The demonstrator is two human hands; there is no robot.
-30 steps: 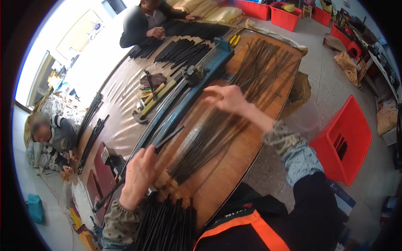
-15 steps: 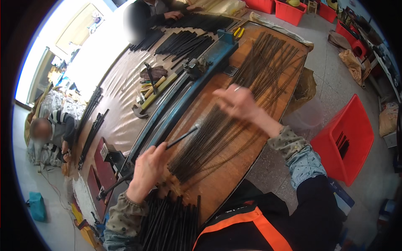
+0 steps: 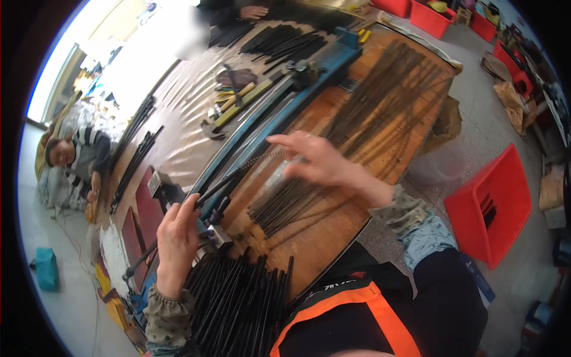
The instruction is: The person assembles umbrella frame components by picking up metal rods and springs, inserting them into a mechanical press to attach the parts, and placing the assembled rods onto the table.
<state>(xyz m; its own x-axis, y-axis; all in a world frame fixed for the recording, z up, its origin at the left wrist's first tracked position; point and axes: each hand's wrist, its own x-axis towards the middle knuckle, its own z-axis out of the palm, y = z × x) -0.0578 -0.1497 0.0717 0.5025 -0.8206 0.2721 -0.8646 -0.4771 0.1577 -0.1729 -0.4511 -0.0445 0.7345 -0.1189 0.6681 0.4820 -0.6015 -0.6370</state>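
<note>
Black rods (image 3: pixel 238 309) lie bundled at the near edge of the workbench (image 3: pixel 333 232), just below the left hand (image 3: pixel 175 238). That hand closes its fingers around one thin black rod (image 3: pixel 223 184), which slants up toward the blue metal rail (image 3: pixel 279 107). Just beyond, the right hand (image 3: pixel 315 163) hovers with fingers spread and loosely curved over a fan of dark coiled springs (image 3: pixel 291 199); whether it pinches one I cannot tell, since the fingertips blur.

Judging by the layout, the work looks partly done: a thick stack of rods sits near the body, while many springs remain spread across the wooden board, with more long springs (image 3: pixel 386 95) lying farther up.

To the right on the floor stands a red plastic crate (image 3: pixel 493 208) with a few dark pieces inside. Past the rail lie yellow-handled tools (image 3: pixel 235 104) on a shiny brown sheet, then flat black bundles (image 3: pixel 285 38). Farther off are more red bins (image 3: pixel 434 15) and tan paper sacks (image 3: pixel 511 95). No labels can be made out on any of them.
</note>
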